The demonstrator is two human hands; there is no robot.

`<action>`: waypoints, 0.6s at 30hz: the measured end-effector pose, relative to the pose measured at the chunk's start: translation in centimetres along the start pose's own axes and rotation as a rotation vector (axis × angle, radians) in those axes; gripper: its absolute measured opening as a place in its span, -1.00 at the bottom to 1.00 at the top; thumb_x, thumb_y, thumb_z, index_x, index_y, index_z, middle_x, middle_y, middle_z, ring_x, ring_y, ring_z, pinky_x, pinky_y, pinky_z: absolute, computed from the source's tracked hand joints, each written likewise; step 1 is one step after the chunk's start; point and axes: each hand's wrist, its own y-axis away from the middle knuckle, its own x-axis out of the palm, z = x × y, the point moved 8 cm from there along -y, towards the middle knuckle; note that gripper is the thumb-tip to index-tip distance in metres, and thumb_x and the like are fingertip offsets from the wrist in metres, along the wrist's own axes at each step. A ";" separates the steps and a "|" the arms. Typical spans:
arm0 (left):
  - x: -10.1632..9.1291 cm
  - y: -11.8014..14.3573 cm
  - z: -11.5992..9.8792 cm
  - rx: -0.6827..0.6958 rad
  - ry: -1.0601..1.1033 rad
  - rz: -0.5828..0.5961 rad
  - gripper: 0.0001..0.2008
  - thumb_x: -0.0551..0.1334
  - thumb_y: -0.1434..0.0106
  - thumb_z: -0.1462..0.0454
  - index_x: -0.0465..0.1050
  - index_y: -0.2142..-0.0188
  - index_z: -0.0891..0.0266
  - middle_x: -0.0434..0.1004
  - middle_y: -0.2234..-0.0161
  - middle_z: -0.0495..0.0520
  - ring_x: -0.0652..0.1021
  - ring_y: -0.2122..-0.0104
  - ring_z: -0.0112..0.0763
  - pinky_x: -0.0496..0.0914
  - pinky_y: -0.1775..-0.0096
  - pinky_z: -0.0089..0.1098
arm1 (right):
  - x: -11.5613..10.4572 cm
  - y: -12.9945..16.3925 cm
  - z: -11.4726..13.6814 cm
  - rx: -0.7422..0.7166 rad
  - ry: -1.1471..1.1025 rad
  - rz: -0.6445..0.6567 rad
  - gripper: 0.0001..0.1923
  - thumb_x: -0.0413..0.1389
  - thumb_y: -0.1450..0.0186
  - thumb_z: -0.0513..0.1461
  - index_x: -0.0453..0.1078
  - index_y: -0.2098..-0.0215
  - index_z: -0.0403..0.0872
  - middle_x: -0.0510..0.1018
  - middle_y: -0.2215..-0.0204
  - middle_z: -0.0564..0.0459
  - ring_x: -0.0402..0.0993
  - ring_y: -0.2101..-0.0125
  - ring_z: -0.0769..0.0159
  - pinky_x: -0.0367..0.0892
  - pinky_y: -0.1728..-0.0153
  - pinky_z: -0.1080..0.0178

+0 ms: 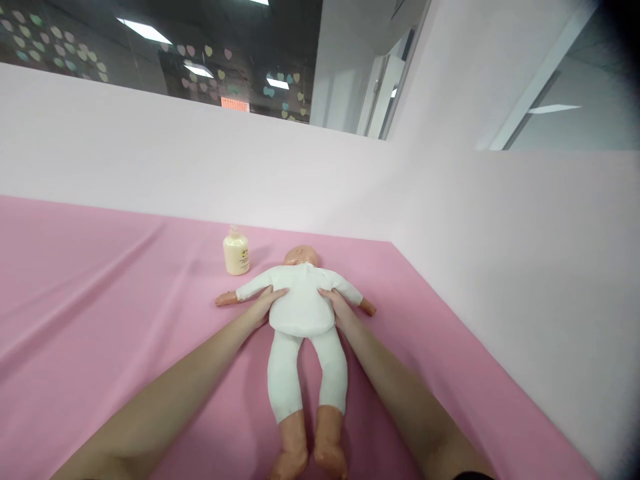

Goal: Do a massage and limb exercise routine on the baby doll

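Observation:
A baby doll (303, 303) in a white long-sleeved top and white trousers lies on its back, its head away from me and bare feet towards me. My left hand (267, 301) grips the side of its torso below the armpit, thumb across the chest. On the opposite side my right hand (339, 304) holds the torso in the same way. The fingers of both hands are mostly hidden at the doll's sides. Both doll arms stretch outward above my hands.
A pale yellow pump bottle (237, 253) stands left of the doll's head. Beneath everything lies a pink sheet (125, 287) with a few creases. White walls (200, 160) rise at the back and right, with windows (225, 60) above.

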 end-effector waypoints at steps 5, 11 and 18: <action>0.7 0.5 -0.3 -0.161 0.274 0.057 -0.37 -0.23 -0.35 -0.03 0.24 -0.11 0.39 0.44 -0.03 0.31 0.48 -0.02 -0.16 0.40 0.03 -0.22 | 0.0 0.2 -0.4 0.071 -0.037 0.012 -0.64 0.08 -0.17 -0.08 0.33 0.15 -0.14 0.54 0.40 -0.04 0.50 0.24 0.21 0.39 0.26 0.27; 1.7 1.1 0.4 -0.300 0.426 0.231 -0.27 -0.16 -0.28 -0.12 0.24 -0.14 0.41 0.47 -0.01 0.30 0.46 -0.05 -0.11 0.37 -0.02 -0.17 | 0.2 0.2 -1.3 0.086 -0.135 -0.002 -0.68 0.22 -0.04 -0.20 0.29 0.25 -0.06 0.55 0.25 -0.04 0.51 0.17 0.13 0.42 0.17 0.21; 0.4 1.0 1.4 -0.306 0.320 0.160 -0.35 -0.01 -0.21 -0.10 0.34 -0.05 0.37 0.52 0.05 0.31 0.49 -0.02 -0.07 0.40 0.00 -0.15 | 0.4 0.0 -1.0 0.039 -0.112 0.011 -0.64 0.26 0.02 -0.16 0.26 0.30 -0.03 0.55 0.20 -0.05 0.52 0.17 0.13 0.45 0.16 0.18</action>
